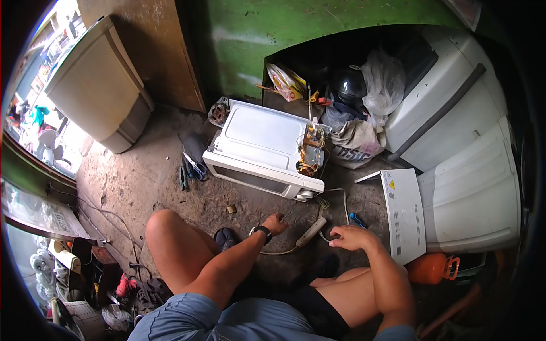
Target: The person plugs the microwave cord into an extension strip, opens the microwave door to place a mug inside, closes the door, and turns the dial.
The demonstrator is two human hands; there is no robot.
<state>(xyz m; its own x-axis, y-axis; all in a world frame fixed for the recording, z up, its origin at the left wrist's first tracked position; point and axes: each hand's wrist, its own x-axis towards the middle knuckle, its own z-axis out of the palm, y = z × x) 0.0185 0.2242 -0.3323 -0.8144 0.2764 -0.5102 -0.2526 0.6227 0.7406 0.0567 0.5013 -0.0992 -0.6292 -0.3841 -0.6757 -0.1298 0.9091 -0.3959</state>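
My left hand (pixel 277 224), with a dark watch on its wrist, hovers over the floor in front of the microwave oven (pixel 259 142). Its fingers are loosely apart and hold nothing. To the right, my right hand (pixel 350 237) has its fingers curled at a grey power cord (pixel 325 236); the hand hides part of the cord. A pale power strip (pixel 311 232) lies on the floor between both hands. The microwave's outer cover is off, and wiring and parts (pixel 310 150) show at its right side. Its door faces me.
A white vented metal cover (pixel 405 213) stands at the right, near an orange gas cylinder (pixel 426 269). Pliers and scissors (pixel 192 166) lie left of the microwave. Behind are bags (pixel 358 139) and a black helmet (pixel 350 85). Large white appliances (pixel 455 102) stand at the right.
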